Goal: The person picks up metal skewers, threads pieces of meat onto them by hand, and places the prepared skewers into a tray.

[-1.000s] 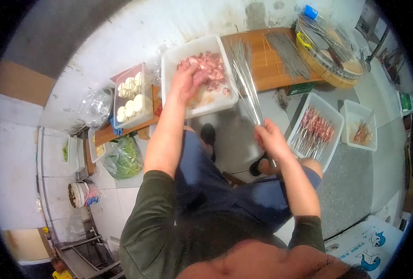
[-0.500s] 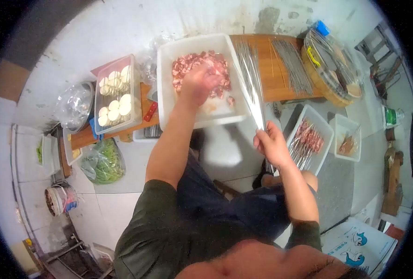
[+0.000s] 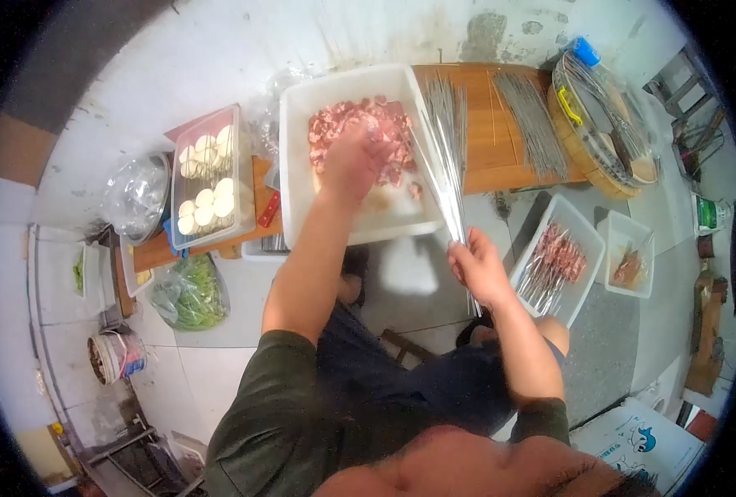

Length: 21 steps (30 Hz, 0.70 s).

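Observation:
My left hand [image 3: 355, 166] is down among small cubes of raw meat [image 3: 335, 124] inside a white plastic tub [image 3: 298, 203]. Its fingers are curled together over the meat, and whatever they grip is hidden. Thin metal skewers [image 3: 447, 195] run in a bundle along the tub's right side, and my right hand [image 3: 477, 267] is closed around their lower part. The bundle slants up toward the board, overlapping other skewers there. One loose meat cube [image 3: 416, 191] lies near the tub's right wall.
More skewers [image 3: 532, 124] lie on the wooden board [image 3: 480, 161], beside a round basket [image 3: 587, 153]. Below right stands a tray of threaded meat skewers [image 3: 560, 253] and a smaller white tub [image 3: 630, 282]. Left are a box of white rounds [image 3: 206, 207], a red-handled knife [image 3: 269, 209] and bagged greens [image 3: 190, 298].
The whole view has shifted slightly. My left hand is still in the meat, its fingers a little differently placed. My right hand keeps its grip on the skewers, whose lower ends now show below it.

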Tool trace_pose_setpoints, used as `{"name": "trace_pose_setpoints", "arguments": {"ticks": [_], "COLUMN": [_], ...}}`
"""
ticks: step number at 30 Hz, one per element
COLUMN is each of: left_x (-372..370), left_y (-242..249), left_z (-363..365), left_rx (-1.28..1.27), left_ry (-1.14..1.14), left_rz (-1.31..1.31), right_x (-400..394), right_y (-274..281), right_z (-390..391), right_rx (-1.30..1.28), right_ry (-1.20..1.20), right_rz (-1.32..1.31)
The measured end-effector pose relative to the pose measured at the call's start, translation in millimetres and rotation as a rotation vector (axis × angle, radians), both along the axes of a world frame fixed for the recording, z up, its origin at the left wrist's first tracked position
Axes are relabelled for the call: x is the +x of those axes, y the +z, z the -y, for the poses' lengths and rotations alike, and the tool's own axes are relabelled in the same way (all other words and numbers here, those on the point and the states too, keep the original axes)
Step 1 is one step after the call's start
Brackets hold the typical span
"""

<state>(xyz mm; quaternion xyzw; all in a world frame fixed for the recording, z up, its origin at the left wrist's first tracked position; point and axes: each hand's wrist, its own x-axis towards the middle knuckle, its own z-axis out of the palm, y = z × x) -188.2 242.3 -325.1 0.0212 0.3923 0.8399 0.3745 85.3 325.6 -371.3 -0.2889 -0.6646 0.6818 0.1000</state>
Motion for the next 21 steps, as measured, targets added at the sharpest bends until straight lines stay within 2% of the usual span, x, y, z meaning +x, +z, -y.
{"name": "trace_pose_setpoints", "arguments": {"ticks": [4,13,21], "left_x": [-9.1,-8.4,-12.1], "left_y": [-11.1,-10.0,-19.5], "left_z": [-7.8,-23.9,-15.1], "left_rx": [0.053,0.009,0.055], "left_ry": [-0.022,0.032,0.033], "left_rz": [-0.006,0.011,0.014], "right_x": [-10.3,-19.4,-25.5], "right_y": [0.4,-2.0,-7.2], "right_z": [-5.4,-13.2,-7.9], "right_rx": [-0.175,-0.066,-0.174], "right_ry": [-0.045,-0.052,-0.040], "right_rz": [-0.008,-0.006,0.007]}}
